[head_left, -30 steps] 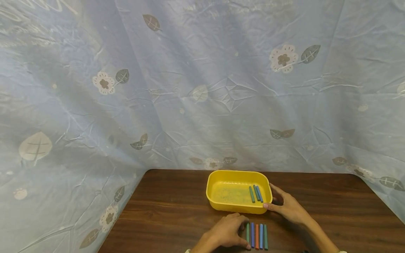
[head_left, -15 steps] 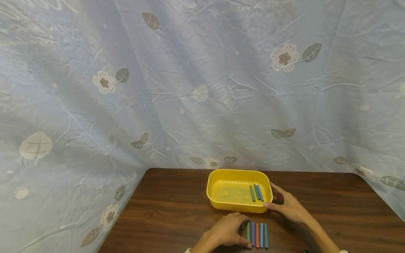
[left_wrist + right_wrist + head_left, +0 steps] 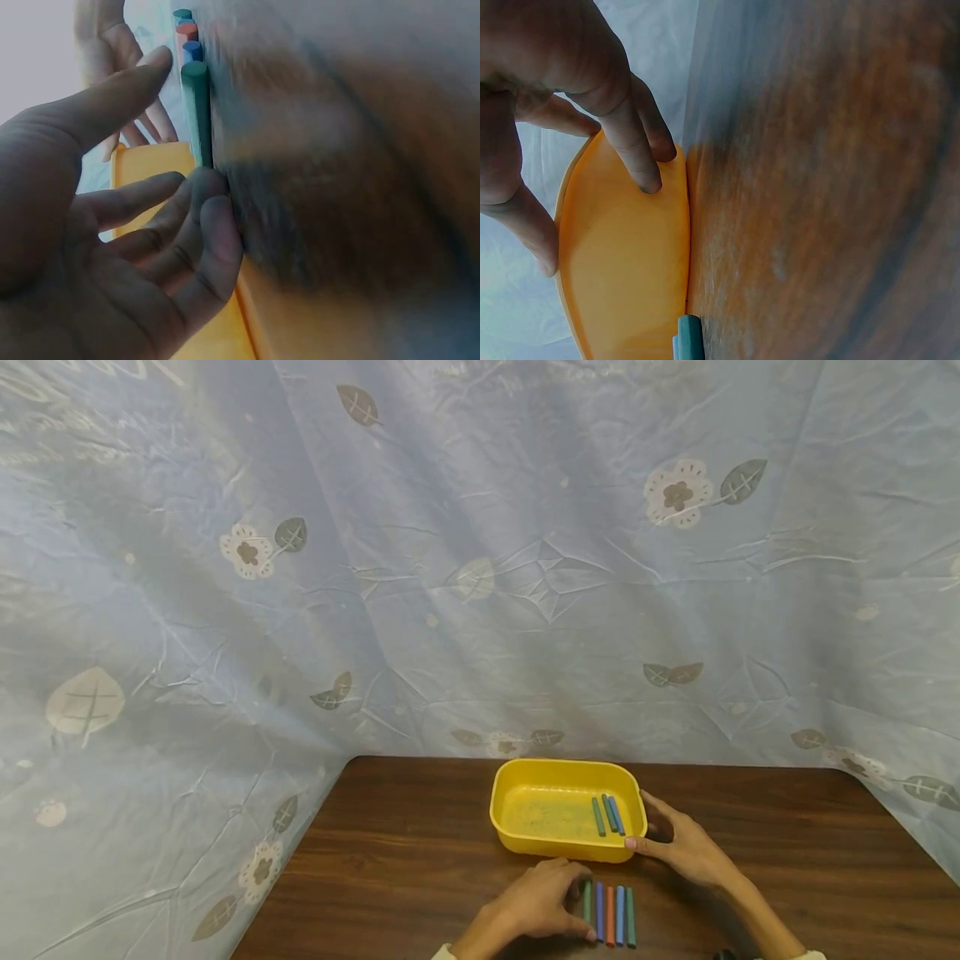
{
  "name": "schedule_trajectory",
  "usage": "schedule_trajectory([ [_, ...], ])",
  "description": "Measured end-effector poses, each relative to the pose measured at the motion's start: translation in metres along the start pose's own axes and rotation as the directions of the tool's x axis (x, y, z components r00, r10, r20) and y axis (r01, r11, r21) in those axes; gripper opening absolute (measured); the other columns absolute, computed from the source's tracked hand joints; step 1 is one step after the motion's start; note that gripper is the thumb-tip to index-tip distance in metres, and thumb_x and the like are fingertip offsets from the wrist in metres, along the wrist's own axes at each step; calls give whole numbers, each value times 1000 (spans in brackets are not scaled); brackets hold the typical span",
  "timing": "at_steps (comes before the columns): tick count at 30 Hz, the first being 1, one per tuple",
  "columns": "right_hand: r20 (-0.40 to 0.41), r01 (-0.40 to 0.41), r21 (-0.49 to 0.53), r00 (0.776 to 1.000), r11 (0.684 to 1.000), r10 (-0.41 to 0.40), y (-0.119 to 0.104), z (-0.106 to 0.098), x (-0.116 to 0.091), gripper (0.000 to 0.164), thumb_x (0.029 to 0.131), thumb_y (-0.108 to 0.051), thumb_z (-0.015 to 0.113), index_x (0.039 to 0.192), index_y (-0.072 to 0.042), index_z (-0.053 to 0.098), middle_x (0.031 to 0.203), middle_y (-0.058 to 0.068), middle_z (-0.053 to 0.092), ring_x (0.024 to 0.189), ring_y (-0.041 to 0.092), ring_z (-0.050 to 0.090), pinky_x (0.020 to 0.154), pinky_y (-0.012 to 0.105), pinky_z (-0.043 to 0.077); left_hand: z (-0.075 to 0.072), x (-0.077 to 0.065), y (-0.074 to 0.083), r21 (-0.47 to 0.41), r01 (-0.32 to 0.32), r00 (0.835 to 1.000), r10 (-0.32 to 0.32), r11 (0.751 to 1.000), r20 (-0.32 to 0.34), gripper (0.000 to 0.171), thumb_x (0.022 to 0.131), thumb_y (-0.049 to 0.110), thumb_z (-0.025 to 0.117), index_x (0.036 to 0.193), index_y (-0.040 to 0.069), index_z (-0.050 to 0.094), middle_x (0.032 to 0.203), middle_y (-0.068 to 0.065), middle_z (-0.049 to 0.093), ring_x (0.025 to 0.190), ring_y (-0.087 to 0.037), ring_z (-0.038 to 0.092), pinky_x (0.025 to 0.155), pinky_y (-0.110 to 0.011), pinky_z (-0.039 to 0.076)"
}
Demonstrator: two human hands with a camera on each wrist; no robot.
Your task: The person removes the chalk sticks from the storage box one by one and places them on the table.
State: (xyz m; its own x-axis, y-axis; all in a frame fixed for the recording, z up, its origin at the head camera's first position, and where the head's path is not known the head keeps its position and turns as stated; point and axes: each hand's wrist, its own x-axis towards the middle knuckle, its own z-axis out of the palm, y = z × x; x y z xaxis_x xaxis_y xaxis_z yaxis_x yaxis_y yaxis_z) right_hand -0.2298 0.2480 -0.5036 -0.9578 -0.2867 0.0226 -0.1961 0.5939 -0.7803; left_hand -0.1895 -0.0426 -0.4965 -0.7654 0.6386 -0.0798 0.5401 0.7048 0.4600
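left hand (image 3: pixel 534 903): at 9 o'clock of the row, bent in a wide c. fingertips are by the green chalk stick's (image 3: pixel 199 112) far end, thumb near its close end; no pinch shows.
stick row: at 5 o'clock from the tub. green comes first, then purple chalk stick (image 3: pixel 599 913), orange chalk stick (image 3: pixel 610 917), blue chalk stick (image 3: pixel 620 917) and teal chalk stick (image 3: pixel 631 918), going toward 3 o'clock.
gentle push: the work looks like squaring the ends, so i'd press softly on both tips. a hard squeeze could snap chalk.
little bump: purple sits close by, so a fat thumb could knock it crooked.
right hand (image 3: pixel 686 852): holds the tub's end, between 3 and 4 o'clock, thumb on the rim. i'd keep that light, so nothing slides.
yellow tub (image 3: pixel 558 849): past the row, on the brown table (image 3: pixel 405 827).
tub sticks (image 3: pixel 608 814): three, inside at 3 o'clock, leaning a bit.
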Motion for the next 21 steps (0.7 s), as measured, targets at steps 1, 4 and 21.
schedule_trajectory([
  [1,0,3,5,1000,1000,-3,-1,-1,0,98,99,-41,78,169,1,25,167,38,32,139,60,53,108,77,44,-1,0,1,-1,1,1000,-1,1000,-3,69,84,49,92,141,21,65,106,13,64,90,4,52,81,-18,49],
  [4,3,12,10,1000,1000,-12,-3,-2,2,97,99,-41,78,169,1,25,166,38,34,138,61,54,107,77,45,-5,0,4,3,2,1000,-2,1000,-8,70,85,50,91,144,22,64,116,13,66,99,2,56,88,-20,52],
  [21,5,2,0,1000,1000,-2,3,-1,0,95,99,-42,77,168,0,26,166,37,35,138,58,55,107,77,46,-54,31,17,-87,-95,988,84,992,-129,69,94,44,84,151,12,61,114,3,76,87,2,65,77,-16,54],
])
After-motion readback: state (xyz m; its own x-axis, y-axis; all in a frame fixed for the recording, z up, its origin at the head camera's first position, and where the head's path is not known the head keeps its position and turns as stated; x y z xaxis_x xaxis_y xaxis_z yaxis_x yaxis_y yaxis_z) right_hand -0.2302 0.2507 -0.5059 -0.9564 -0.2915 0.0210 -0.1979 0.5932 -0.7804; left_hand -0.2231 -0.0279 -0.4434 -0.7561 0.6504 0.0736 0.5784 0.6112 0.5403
